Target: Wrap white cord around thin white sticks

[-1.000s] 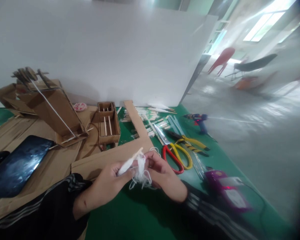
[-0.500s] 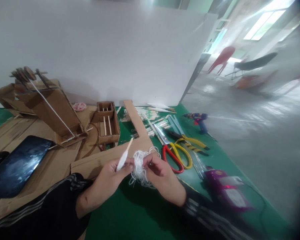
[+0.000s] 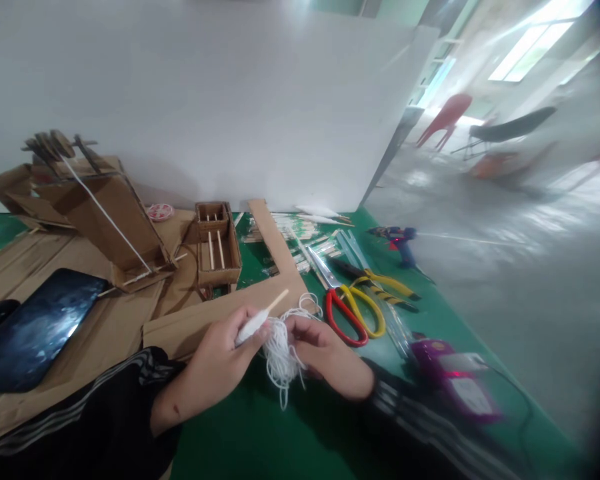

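My left hand is closed around a thin wooden stick thickly wound with white string, its bare end pointing up and to the right. Between both hands hangs a loose tangled bundle of white string, with loops drooping below and more curling up behind. The fingers of my right hand are bent and pinch the right side of this bundle; its fingertips are partly hidden by the strands. Just right of that hand lie scissors with one red and one yellow handle.
Yellow-and-black pliers, a glue gun and a purple device lie on the right of the green table. Wooden sticks and cardboard strips are behind my hands. At left stand a cardboard model and a dark tablet.
The wound stick has tipped from steep to slanting right in my left hand. The string bundle now hangs lower, its loops dropping further beneath my hands.
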The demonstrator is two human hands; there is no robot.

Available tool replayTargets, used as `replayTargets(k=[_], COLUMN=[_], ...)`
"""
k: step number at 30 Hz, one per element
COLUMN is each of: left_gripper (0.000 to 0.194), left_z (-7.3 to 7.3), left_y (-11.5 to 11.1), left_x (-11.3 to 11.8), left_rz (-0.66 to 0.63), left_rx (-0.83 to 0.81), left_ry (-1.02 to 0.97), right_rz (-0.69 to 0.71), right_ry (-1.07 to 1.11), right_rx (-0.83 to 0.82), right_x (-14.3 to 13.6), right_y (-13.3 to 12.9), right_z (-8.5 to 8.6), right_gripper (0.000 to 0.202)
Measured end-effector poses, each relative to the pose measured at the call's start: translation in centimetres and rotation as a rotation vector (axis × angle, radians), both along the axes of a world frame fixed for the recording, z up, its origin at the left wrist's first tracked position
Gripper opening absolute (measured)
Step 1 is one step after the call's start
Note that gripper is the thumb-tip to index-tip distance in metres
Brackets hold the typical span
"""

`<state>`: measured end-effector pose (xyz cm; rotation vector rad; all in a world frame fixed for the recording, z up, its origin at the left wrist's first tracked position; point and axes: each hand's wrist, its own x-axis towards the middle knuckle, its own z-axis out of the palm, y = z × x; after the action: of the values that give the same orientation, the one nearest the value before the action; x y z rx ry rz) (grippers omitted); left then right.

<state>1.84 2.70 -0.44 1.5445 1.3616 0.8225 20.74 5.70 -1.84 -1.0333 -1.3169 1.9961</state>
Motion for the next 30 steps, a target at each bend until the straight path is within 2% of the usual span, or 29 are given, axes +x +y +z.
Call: replayTargets(k=[4,10,12,17,21,25,28,30], left_gripper=[0.024,0.015,0.013,0.026,0.021,0.029,0.035,0.036], left_z=[0.1,0.0,-0.2,-0.5,-0.4,-0.3,-0.4,-0.5], left_y=[-0.3,-0.4,-0.4,-0.5,-0.5,-0.5,-0.4,-0.3], left_x=[-0.1,-0.4,-0.6,-0.8,-0.7,-0.4,-0.3,-0.3], left_rz=[-0.033,-0.075,-0.082,-0.068,-0.044,-0.087,-0.100,-0.099], left_rx=[0.024,0.071,0.090,0.100,0.085,0.058,0.006,-0.043], left_ry=[-0.017,0.047,0.086,0.201,0.255,0.131,-0.019,-0.047], right_rz=[-0.008,-0.024,-0.032,-0.059,-0.076,-0.081,-0.039,-0.014], right_ry=[0.123,0.143,0.154,0.179,0.158,0.158,0.135,0.108], right_rx=[-0.186,-0.263,-0.258,-0.211,-0.149,-0.093,-0.079,-0.061], right_x=[0.1,0.2,0.2,0.0,-0.1,0.0,0.1,0.1], right_y=[0.0,0.2,0.3,0.2,0.0,0.0,-0.1,-0.2], right_z=[-0.5,-1.1,-1.2,-1.1,-0.5,0.0,0.1,0.0], right_gripper=[0.012,0.017,0.018,0.021,0.023,0.027,0.031,0.034])
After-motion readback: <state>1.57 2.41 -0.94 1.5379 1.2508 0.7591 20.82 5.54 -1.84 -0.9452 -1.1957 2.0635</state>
